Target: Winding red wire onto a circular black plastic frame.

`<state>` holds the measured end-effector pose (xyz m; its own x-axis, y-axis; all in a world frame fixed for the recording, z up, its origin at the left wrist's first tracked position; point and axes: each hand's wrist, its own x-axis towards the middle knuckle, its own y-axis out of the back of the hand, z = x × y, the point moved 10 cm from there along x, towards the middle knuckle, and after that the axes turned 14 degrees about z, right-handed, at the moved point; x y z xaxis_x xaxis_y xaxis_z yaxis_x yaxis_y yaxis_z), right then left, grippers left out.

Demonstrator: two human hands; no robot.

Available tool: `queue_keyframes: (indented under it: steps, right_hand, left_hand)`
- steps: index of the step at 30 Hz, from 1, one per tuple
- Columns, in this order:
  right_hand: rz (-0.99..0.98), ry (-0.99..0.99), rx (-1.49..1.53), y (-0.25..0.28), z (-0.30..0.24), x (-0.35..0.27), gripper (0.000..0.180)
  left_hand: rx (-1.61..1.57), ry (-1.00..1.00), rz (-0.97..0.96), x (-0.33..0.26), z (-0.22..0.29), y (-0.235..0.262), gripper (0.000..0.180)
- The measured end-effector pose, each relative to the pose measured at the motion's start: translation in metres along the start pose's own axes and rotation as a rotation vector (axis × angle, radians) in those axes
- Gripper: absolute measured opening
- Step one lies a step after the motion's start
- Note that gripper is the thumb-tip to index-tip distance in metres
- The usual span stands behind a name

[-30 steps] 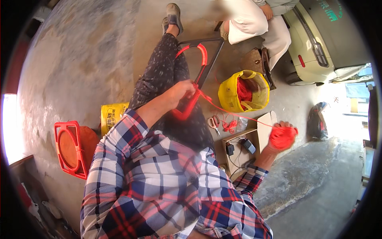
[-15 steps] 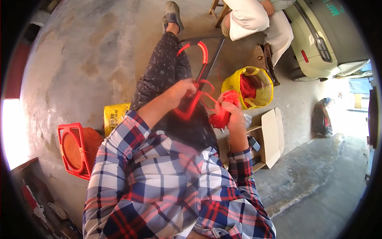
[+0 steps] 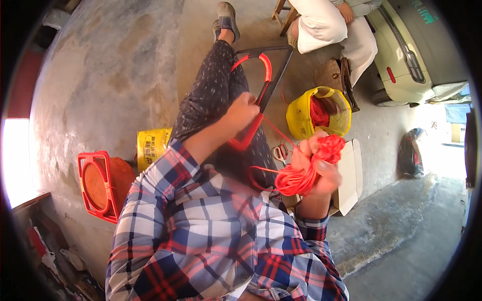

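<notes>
Presently the left hand (image 3: 242,111) is closed around a dark metal frame (image 3: 273,75), its grip set where bright red cord wrapping (image 3: 247,134) covers the lower bar. That wrapping runs in tight, even turns down from the grip; a second red-wrapped section curves in an arch across the frame's upper part, above the grip. The frame rests tilted along the person's patterned trouser leg (image 3: 211,98).

The right hand (image 3: 321,163) is closed on a loose bundle of red cord (image 3: 304,170), fingers curled over the top of it. The bundle is a thick, untidy hank of many strands, bright orange-red. One thin strand leads from it up to the wrapped bar beside the left grip.

Beyond the right grip stands a yellow bucket (image 3: 301,118) holding more red cord. Scissors (image 3: 279,153) lie on the floor between the two hands.
</notes>
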<state>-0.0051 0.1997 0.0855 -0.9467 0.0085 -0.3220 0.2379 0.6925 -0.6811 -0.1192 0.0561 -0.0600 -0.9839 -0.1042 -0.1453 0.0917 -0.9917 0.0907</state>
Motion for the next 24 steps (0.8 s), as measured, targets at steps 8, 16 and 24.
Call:
queue_keyframes:
  steps: [8,16,24]
  right_hand:
    - [-0.332,0.183,-0.143,-0.035,-0.027,0.003,0.033]
    - [-0.152,0.420,-1.364,0.016,0.072,0.089,0.033]
    - [0.054,0.297,-0.837,0.029,0.055,0.090,0.042]
  left_hand:
    - [0.023,-0.218,0.076,-0.025,0.107,0.016,0.018]
    - [0.498,0.080,-0.040,-0.030,0.003,0.038,0.038]
    - [0.203,-0.487,0.225,-0.029,0.135,0.066,0.010]
